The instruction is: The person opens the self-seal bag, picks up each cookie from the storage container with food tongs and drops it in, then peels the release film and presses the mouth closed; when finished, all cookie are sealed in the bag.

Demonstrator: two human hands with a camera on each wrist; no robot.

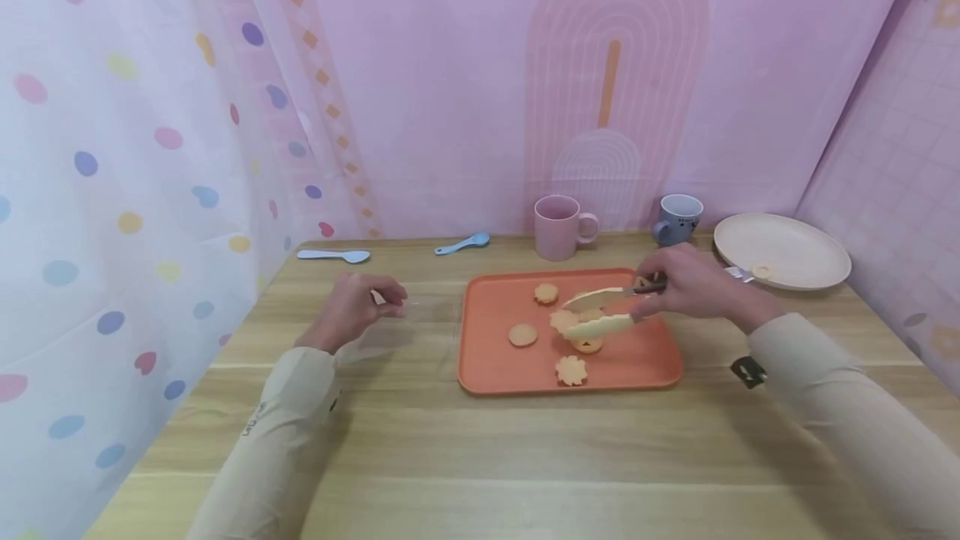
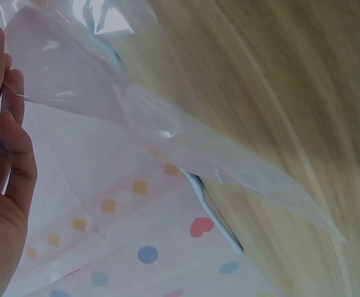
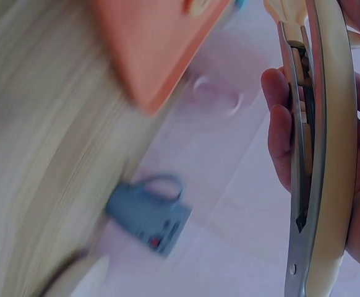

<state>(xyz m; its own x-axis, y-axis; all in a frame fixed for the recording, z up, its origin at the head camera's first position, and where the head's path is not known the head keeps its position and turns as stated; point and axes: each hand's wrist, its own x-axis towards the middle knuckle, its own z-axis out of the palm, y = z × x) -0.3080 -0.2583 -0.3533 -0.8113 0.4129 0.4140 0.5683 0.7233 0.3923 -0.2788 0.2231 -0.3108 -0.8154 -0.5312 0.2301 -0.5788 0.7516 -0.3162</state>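
Note:
My left hand (image 1: 356,308) pinches a clear plastic bag (image 2: 62,68) at its edge, left of the orange tray (image 1: 480,375). The bag hangs thin and see-through, hard to make out in the head view. With my right hand (image 1: 686,282) I grip a pair of tongs (image 3: 333,154) with cream tips, held over the tray. Around the tips lie several cookies, among them a flower-shaped cookie (image 1: 564,322); whether the tips pinch one, I cannot tell. Also on the tray are a round cookie (image 1: 522,335) and a scalloped cookie (image 1: 546,293).
Behind the tray stand a pink mug (image 1: 557,230) and a blue-grey mug (image 1: 680,219). A cream plate (image 1: 817,252) sits at the back right with a small ring-shaped piece on it. Two light-blue spoons, one a small spoon (image 1: 463,245), lie along the back edge.

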